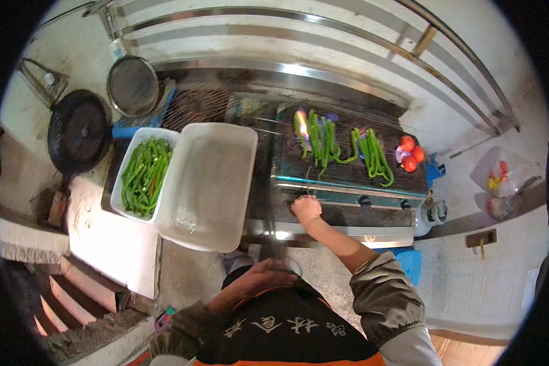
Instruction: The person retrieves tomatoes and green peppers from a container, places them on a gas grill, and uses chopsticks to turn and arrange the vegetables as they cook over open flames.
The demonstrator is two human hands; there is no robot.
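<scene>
My right hand (307, 210) is closed in a fist before the front panel of a gas grill (297, 180). A thin metal tool (308, 176) rises from its fingers towards the grate; its kind is unclear. On the grate lie two groups of long green peppers, one at the left (322, 142) and one in the middle (374, 153). Flame (303, 124) licks up at the left group. Several red tomatoes (409, 164) sit at the right end, with flame beside them. My left hand (272, 274) is blurred, low before my black apron (283, 320); its grip cannot be made out.
Left of the grill stand a large white plastic tub (210, 183) and a white container (114, 201) of green peppers. A frying pan (80, 130) and a round strainer (132, 87) hang on the wall. A gas cylinder (425, 219) stands right.
</scene>
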